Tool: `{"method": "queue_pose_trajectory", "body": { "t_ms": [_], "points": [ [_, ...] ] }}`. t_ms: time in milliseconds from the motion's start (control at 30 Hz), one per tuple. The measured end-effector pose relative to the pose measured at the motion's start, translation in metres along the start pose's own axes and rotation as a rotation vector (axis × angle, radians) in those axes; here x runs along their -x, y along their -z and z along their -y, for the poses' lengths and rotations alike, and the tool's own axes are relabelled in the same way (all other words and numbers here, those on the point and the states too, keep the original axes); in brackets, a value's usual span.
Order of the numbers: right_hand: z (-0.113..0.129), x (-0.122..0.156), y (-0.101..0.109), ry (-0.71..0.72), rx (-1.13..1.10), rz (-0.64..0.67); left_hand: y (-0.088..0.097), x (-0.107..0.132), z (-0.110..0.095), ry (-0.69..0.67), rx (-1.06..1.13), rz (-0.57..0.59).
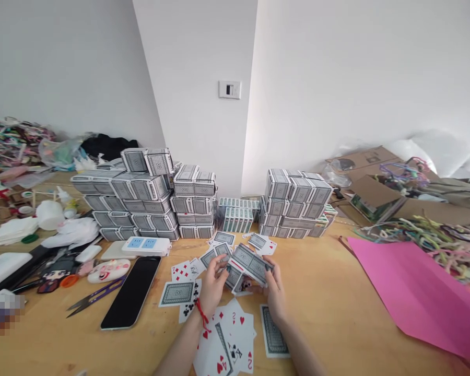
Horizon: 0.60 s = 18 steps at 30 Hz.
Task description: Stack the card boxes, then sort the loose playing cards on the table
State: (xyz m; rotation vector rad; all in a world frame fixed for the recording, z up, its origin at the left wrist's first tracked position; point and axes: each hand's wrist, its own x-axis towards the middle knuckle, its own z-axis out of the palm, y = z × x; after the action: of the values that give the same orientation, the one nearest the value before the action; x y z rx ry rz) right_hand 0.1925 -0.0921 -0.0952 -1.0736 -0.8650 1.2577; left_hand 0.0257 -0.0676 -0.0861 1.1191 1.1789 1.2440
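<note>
Both hands hold a fanned bunch of playing cards (247, 262) with grey patterned backs, just above the wooden table (329, 308). My left hand (212, 285), a red string on its wrist, pinches the bunch's left side. My right hand (274, 290) grips its right side. Loose cards (229, 339) lie face up and face down under and around my wrists. More loose cards (224, 238) lie just beyond the hands.
Stacks of boxed card decks (141, 201) stand at the back, another stack (295, 203) to the right. A black phone (132, 298), thread snips (96, 296) and a power strip (145, 245) lie left. A pink sheet (411, 292) and cardboard boxes (379, 193) are at right.
</note>
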Motion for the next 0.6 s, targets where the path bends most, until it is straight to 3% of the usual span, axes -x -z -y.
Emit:
{"method": "queue_pose_trajectory", "body": {
  "t_ms": [267, 400, 500, 600],
  "points": [
    [0.008, 0.002, 0.001, -0.051, 0.074, 0.13, 0.013, -0.005, -0.008, 0.007, -0.092, -0.086],
    [0.005, -0.002, -0.003, -0.048, 0.082, 0.238, 0.003, -0.002, -0.003, 0.108, 0.016, -0.037],
    [0.002, -0.005, -0.002, -0.027, 0.096, 0.222, -0.005, 0.0, 0.001, 0.18, 0.181, 0.011],
    [0.003, -0.005, 0.0, -0.056, 0.092, 0.208, -0.007, 0.0, 0.003, 0.216, 0.158, 0.057]
  ]
}}
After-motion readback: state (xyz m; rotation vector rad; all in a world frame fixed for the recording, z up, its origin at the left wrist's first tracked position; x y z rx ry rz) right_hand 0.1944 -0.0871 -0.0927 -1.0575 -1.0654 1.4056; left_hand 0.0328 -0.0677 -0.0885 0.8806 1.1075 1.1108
